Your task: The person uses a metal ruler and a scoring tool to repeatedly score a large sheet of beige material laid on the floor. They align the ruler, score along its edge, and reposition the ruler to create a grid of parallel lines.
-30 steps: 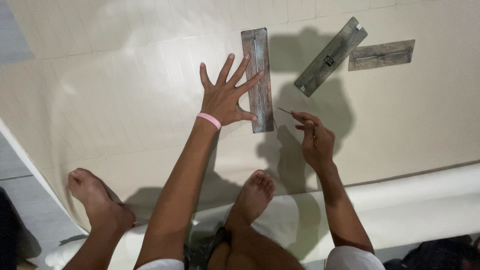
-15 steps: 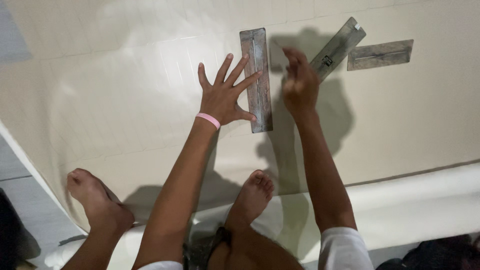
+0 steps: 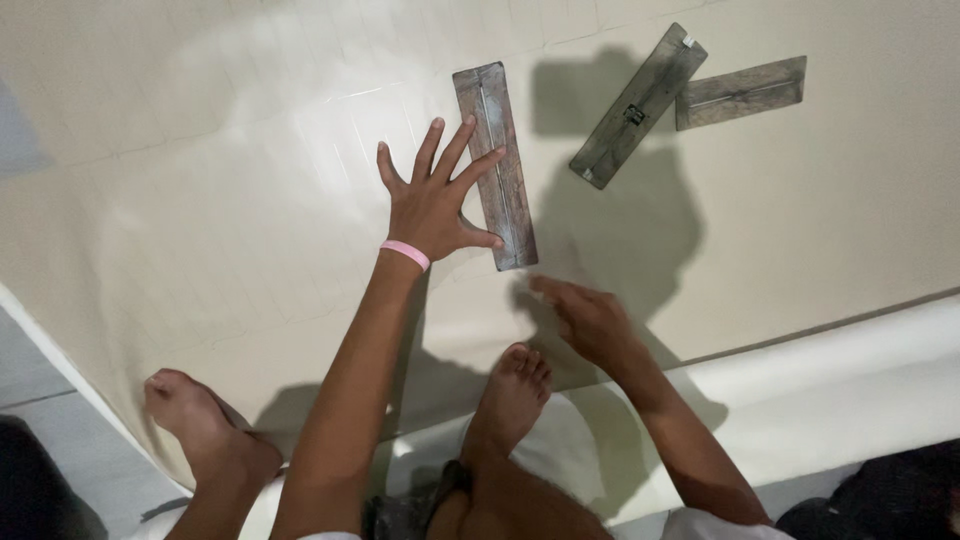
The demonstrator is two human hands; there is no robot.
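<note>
1. The grey metal bar [image 3: 495,165] lies flat on the cream sheet [image 3: 200,200], running nearly straight away from me. I take it as my landmark.
2. My left hand [image 3: 432,205] rests on the sheet at the bar's left edge, fingers [image 3: 452,150] spread wide apart, with two or three fingertips over the bar and the thumb tip at its near end. It grips nothing; it only presses down. A pink wristband [image 3: 405,254] sits just below that hand.
3. My right hand [image 3: 588,322] hovers low, just beyond the near end of the bar and a little to its right. It is blurred; the fingers look loosely extended and I see nothing between them.
4. To do this well, I judge that I should keep the left palm flat and the pressure even along the bar so it does not pivot on the smooth sheet.
5. I should bring the right hand in along the bar's right edge, not across it, so I do not nudge it.
6. Farther up and right of the bar, two more flat bars [image 3: 640,105] [image 3: 742,92] lie touching at an angle.
7. Nearer me than the bar, my bare foot [image 3: 512,395] rests on the sheet; the other foot [image 3: 195,425] is at its left border.
</note>
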